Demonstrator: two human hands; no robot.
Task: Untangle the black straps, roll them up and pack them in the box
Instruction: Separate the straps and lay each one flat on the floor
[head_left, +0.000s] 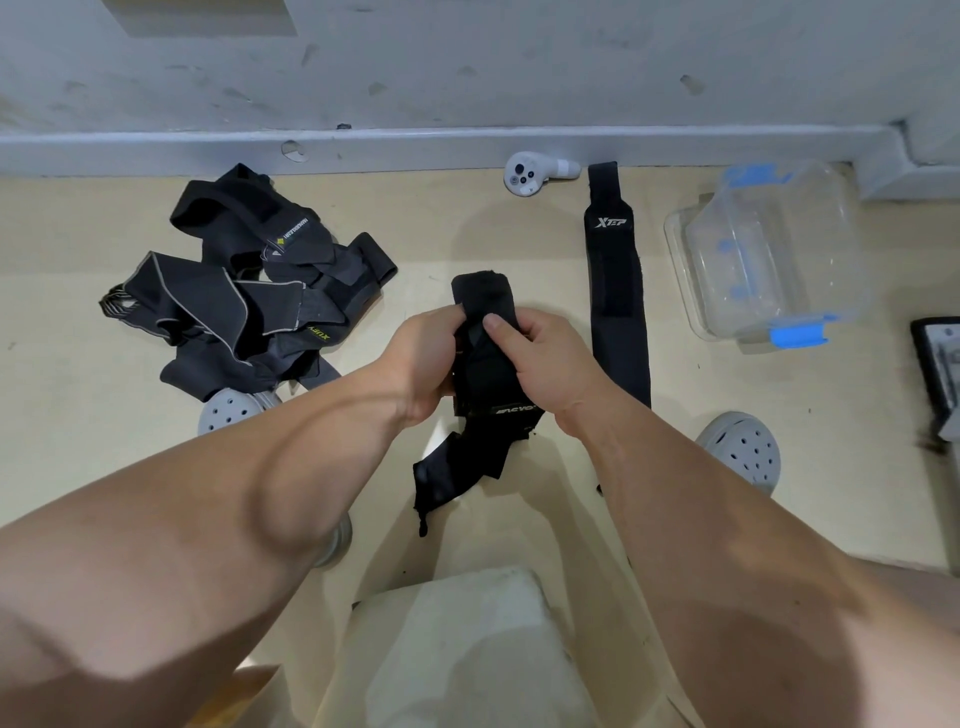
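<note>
Both hands grip one black strap (485, 358) above the floor (467, 228): left hand (423, 364) and right hand (550, 358) curled round it, right thumb on top. Long axis runs away from the person toward the wall; loose tail hangs nearside.

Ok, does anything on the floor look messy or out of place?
The heap of black straps at left is tangled together, partly covering a grey perforated clog. The clear plastic box with blue latches seems tipped over.
</note>
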